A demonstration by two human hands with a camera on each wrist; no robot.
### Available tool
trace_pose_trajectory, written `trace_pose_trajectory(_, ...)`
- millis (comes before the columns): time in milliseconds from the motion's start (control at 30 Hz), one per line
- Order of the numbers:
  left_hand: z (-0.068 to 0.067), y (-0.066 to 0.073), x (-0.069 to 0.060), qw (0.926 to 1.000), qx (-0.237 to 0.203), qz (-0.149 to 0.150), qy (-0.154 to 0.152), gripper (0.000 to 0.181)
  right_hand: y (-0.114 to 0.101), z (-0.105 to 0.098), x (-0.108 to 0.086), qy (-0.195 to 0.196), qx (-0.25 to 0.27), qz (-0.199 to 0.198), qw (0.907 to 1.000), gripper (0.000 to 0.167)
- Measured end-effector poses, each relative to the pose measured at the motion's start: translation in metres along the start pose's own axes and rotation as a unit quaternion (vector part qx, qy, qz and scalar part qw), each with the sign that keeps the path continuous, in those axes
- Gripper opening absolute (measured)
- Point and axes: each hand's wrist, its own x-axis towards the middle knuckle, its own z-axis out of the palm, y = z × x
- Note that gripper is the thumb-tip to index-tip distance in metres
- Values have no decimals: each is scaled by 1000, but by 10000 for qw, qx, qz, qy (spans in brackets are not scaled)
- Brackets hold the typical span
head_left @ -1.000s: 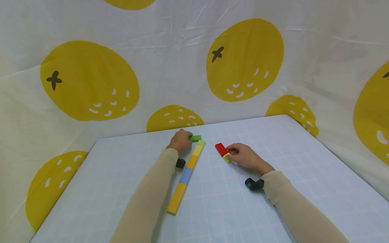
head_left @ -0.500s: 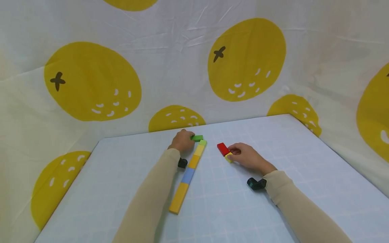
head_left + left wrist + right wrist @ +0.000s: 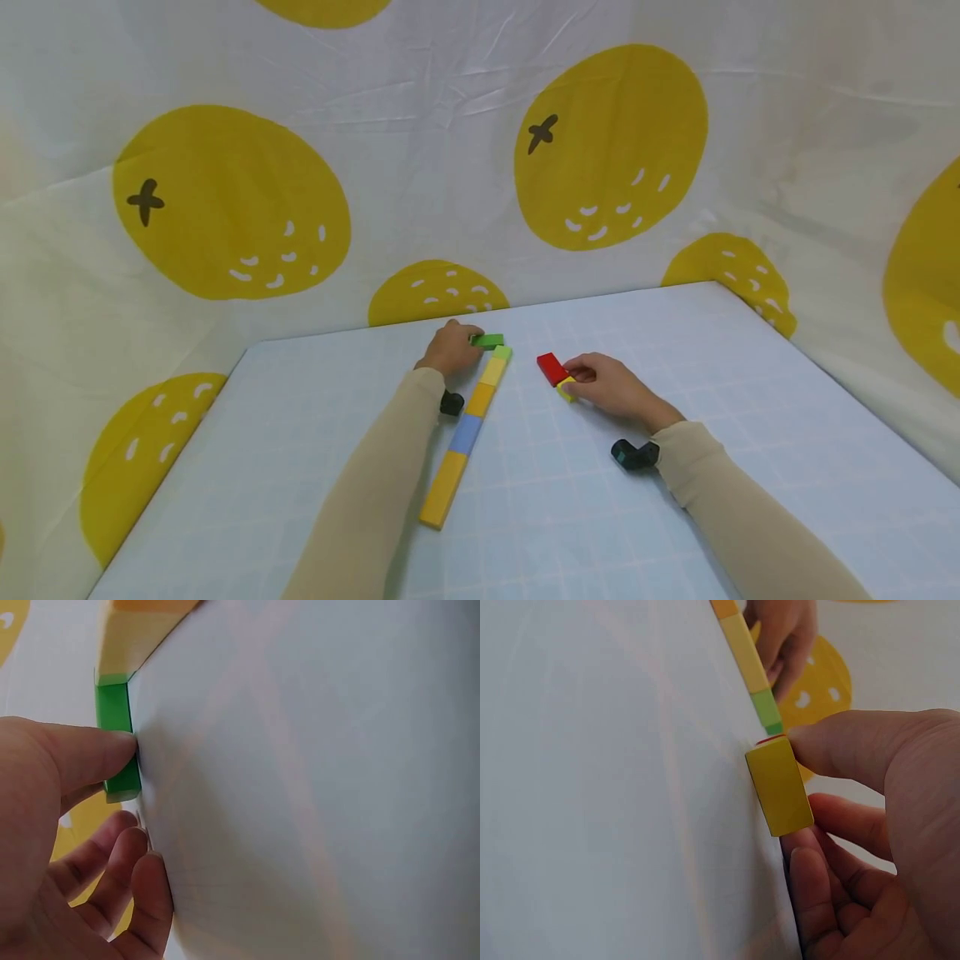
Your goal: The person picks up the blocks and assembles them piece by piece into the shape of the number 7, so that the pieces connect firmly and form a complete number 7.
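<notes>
Toward twelve o'clock on the surface [image 3: 540, 500], my left hand [image 3: 452, 346] pinches a green block [image 3: 491, 341] beside a block row [image 3: 467, 435]; at one o'clock, my right hand [image 3: 611, 386] pinches a yellow block [image 3: 780, 787] (red block [image 3: 551, 368] touching its eleven-o'clock end).

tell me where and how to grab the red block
Probably pinch the red block across its long sides near the far end, coming from above: it lies flat, longer than wide, and its near end appears to meet the yellow block that the right hand holds.
</notes>
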Motion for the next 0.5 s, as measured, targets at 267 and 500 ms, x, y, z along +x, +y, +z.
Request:
trace_pose_trajectory(267,1,-1,2,10000,48,45,32,41,3,0,3,23,-43,-16,10000,45)
trace_pose_trajectory(500,-1,1,0,10000,35,23,6,41,1,0,1,32,-59,20,10000,45)
